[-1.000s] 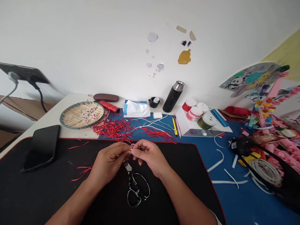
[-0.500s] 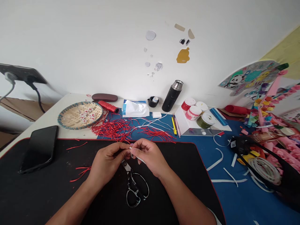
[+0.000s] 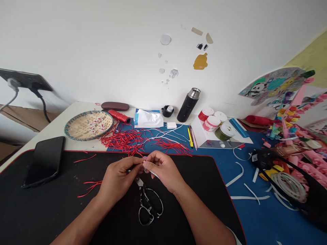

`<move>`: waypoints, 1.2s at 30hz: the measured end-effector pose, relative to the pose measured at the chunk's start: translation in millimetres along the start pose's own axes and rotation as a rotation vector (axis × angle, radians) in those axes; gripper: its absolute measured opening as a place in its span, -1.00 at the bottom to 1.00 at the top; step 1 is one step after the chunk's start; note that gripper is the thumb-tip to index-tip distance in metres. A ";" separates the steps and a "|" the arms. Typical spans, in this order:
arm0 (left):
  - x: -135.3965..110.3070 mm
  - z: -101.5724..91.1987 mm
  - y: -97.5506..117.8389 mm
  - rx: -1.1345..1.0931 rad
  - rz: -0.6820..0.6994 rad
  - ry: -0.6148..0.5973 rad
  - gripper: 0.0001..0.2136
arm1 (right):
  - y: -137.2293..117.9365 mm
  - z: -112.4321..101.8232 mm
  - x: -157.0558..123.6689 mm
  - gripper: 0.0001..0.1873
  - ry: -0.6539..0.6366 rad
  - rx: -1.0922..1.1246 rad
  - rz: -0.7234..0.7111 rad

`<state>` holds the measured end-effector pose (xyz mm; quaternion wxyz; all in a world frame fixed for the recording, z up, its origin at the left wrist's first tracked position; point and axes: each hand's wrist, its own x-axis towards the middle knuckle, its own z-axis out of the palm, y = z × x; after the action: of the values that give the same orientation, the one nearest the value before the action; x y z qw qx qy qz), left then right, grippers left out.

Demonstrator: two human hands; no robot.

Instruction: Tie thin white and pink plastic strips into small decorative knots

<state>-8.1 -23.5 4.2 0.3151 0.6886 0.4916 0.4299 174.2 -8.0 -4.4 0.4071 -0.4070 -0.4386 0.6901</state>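
Above the black mat (image 3: 63, 207), my left hand (image 3: 119, 177) and my right hand (image 3: 162, 172) meet fingertip to fingertip. Both are closed in a pinch on a thin white cord (image 3: 153, 174), whose end trails under my right palm. The fingers mostly cover the spot where they meet. Scissors (image 3: 148, 204) with dark handles lie on the mat just below my hands, the blades partly hidden behind my left fingers. Cut red cords (image 3: 92, 187) rest beside my left wrist. Beyond my hands spreads a heap of red cords (image 3: 125, 141) with a few white cords (image 3: 166, 132) among them.
A woven basket (image 3: 88, 126) holds small red-and-white pieces. A phone (image 3: 44, 161) lies on the left. Along the wall stand a red thread spool (image 3: 119, 116), a black flask (image 3: 188, 105) and several paint jars (image 3: 224, 132). White strips (image 3: 236, 173) and pink paper flowers (image 3: 309, 163) fill the right side.
The camera view has shifted slightly. My fingertips have closed more tightly together, and the small white bit seen between them before is now mostly covered.
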 end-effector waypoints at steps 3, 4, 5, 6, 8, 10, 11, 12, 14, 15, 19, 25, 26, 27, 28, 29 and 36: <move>-0.6 0.1 0.3 -0.007 0.008 0.002 -0.84 | -0.7 0.4 0.0 -0.55 0.008 -0.003 -0.013; -0.6 0.2 0.8 -0.009 0.006 0.001 -0.84 | -1.2 0.7 0.0 -0.55 0.013 -0.007 -0.020; -0.6 0.2 1.4 -0.013 0.002 0.001 -0.84 | -1.9 1.1 -0.1 -0.55 0.017 -0.010 -0.024; -0.5 0.2 2.0 -0.018 -0.006 0.003 -0.84 | -2.5 1.4 -0.2 -0.56 0.018 -0.011 -0.023; -0.2 0.3 3.3 -0.031 -0.023 0.003 -0.85 | -3.7 1.9 -0.4 -0.56 0.010 -0.005 -0.015; 0.0 0.2 4.4 -0.057 -0.041 0.001 -0.85 | -4.4 2.1 -0.7 -0.56 0.006 0.002 -0.020; 0.2 0.1 4.8 -0.077 -0.052 -0.002 -0.85 | -4.7 2.1 -0.9 -0.57 0.007 0.001 -0.022; 0.4 0.0 5.2 -0.101 -0.067 -0.008 -0.85 | -5.0 2.0 -1.2 -0.57 0.011 -0.002 -0.021; 1.1 -0.7 5.7 -0.154 -0.101 -0.023 -0.84 | -5.6 1.9 -1.9 -0.57 0.018 -0.021 -0.007; 1.5 -1.3 5.9 -0.179 -0.116 -0.031 -0.84 | -6.1 1.8 -2.2 -0.56 0.021 -0.030 0.002; 3.2 -4.4 5.7 -0.265 -0.155 -0.065 -0.84 | -8.0 1.8 -2.9 -0.54 0.041 -0.068 -0.028; 2.9 -5.9 4.0 -0.454 -0.289 -0.068 -0.87 | -4.6 2.3 -2.9 -0.51 0.022 -0.025 -0.022; 2.7 -5.6 3.5 -0.490 -0.308 -0.065 -0.86 | -4.0 2.7 -3.2 -0.50 0.012 -0.020 -0.019; 2.5 -5.2 2.9 -0.521 -0.323 -0.065 -0.86 | -3.5 3.1 -3.5 -0.49 0.002 -0.018 -0.015; 2.4 -4.7 2.4 -0.549 -0.335 -0.069 -0.84 | -3.3 3.5 -3.8 -0.48 -0.007 -0.016 -0.008; 2.4 -4.3 2.0 -0.572 -0.346 -0.074 -0.83 | -3.2 4.1 -4.0 -0.47 -0.017 -0.010 0.005; 3.8 -1.5 -2.6 -0.782 -0.439 -0.072 -0.78 | -0.6 6.2 -2.7 -0.42 -0.084 0.025 0.066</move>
<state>-10.0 -19.1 3.8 0.6522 0.4117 0.4154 0.4823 169.5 -12.0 -1.5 0.3701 -0.3869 -0.4330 0.7252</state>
